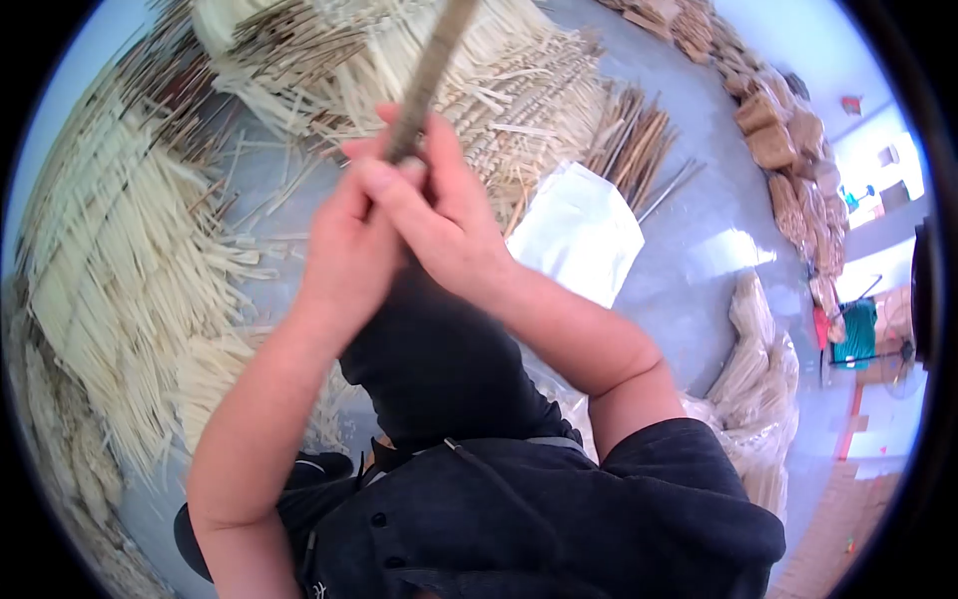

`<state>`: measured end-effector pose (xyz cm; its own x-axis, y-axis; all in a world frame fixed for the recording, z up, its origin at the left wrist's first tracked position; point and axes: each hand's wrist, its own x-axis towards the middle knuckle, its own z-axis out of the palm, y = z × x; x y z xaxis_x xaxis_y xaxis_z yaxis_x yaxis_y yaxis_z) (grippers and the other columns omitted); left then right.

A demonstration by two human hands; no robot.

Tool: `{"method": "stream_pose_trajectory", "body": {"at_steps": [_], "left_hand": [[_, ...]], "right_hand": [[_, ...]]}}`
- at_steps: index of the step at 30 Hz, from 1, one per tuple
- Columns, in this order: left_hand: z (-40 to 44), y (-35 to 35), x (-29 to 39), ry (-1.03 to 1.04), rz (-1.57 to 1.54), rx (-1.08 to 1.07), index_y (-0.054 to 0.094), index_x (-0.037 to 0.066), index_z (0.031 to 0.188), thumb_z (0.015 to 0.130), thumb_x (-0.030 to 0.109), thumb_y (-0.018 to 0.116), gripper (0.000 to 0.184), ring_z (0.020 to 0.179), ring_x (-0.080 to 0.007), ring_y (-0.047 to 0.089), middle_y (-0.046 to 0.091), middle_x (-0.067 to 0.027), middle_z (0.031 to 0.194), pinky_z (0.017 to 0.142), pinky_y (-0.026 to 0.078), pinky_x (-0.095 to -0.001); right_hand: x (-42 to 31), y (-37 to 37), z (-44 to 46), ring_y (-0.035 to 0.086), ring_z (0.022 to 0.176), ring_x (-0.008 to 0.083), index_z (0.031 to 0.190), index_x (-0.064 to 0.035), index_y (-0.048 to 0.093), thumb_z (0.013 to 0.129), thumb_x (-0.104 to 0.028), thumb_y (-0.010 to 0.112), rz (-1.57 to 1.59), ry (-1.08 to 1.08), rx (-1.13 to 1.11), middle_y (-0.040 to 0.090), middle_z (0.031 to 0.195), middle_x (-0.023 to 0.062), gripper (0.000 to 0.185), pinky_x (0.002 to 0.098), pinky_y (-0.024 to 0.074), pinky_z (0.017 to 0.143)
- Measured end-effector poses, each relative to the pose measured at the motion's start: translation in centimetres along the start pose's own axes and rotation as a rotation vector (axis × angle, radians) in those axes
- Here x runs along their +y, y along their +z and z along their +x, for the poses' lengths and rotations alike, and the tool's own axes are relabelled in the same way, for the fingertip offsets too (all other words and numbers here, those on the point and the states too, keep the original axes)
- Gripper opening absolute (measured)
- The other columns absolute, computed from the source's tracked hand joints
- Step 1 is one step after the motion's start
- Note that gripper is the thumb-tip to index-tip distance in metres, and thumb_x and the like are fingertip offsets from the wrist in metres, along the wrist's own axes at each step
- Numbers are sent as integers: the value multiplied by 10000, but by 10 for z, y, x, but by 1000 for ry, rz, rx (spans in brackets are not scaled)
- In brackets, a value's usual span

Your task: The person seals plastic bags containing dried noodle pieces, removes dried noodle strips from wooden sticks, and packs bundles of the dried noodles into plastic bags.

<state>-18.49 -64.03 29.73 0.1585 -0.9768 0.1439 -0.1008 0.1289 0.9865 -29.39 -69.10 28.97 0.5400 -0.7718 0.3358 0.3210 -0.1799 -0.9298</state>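
Observation:
A brown, slender stick, perhaps wood or bamboo, rises from my hands and leaves the view at the top. My left hand is closed around its lower end, fingertips showing behind it. Beside it, my right hand grips the same end, its thumb lying across towards the left hand. The two hands touch, and the stick's very bottom is hidden between them. Under them is my knee in black trousers.
Pale split strips lie in a large heap at left, with more piled strips ahead. Near a bundle of brown sticks lies a white sheet. Plastic-wrapped bundles lie at right; brown packages line the wall.

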Motion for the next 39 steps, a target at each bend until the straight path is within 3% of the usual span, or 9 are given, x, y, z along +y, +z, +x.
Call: {"method": "stream_pose_trajectory", "body": {"at_steps": [2,8,12,16,19,22,28,32,39], "left_hand": [[-4,23,-27,330,269,-68,509,56,1264,985,221,507,325,625,-86,511,549,41,811,549,421,-231],[-10,72,-5,-47,-170,-266,551,74,1130,988,278,496,255,524,9,319,405,77,665,441,240,-160],[15,90,11,-417,-245,-308,583,55,1054,980,324,500,291,489,2,265,363,93,645,415,186,-176],[31,84,-26,-588,-242,-270,569,52,1005,982,344,489,304,487,0,251,354,95,642,408,181,-174],[36,78,-35,-709,-347,-229,560,54,1006,984,342,490,298,489,3,248,350,95,650,400,184,-173],[40,72,-36,-708,-307,-138,555,55,1024,985,340,491,295,492,4,249,352,95,658,396,191,-168],[39,67,-34,-662,-347,-43,555,57,1040,982,336,497,291,495,7,254,354,92,662,395,195,-162],[36,68,-33,-572,-370,-41,565,51,1046,982,322,492,289,488,8,257,357,88,661,393,198,-162],[32,64,-25,-478,-331,15,575,44,1069,982,323,491,304,481,9,257,359,85,653,387,201,-170]], "right_hand": [[1,-2,-29,541,874,113,1339,-50,406,996,-154,460,-34,-106,229,586,954,63,363,265,442,848],[19,-81,-96,585,945,131,1403,-59,375,1000,-180,462,301,67,308,628,1058,102,429,268,455,887],[158,-158,-188,479,1232,312,1463,-105,267,822,-341,682,-1224,417,247,432,1380,202,799,473,386,1021],[199,-172,-258,226,1398,336,1495,-158,195,800,-274,681,-1531,941,67,190,1525,160,856,567,208,1108],[234,-200,-291,274,1376,333,1470,-178,265,851,-174,583,-1808,917,49,231,1518,139,696,543,304,1071],[232,-220,-277,379,1307,356,1364,-186,429,868,-104,506,-1556,997,57,273,1502,134,508,509,429,973],[182,-281,-206,634,852,378,913,-93,644,863,-218,475,-1463,727,574,661,840,185,216,482,492,768],[124,-323,-123,618,814,405,975,-30,655,817,-223,526,-1197,64,939,643,852,229,281,443,481,753],[42,-253,-33,595,804,202,920,11,603,727,31,525,196,-187,1029,625,886,96,209,319,499,721]]}}
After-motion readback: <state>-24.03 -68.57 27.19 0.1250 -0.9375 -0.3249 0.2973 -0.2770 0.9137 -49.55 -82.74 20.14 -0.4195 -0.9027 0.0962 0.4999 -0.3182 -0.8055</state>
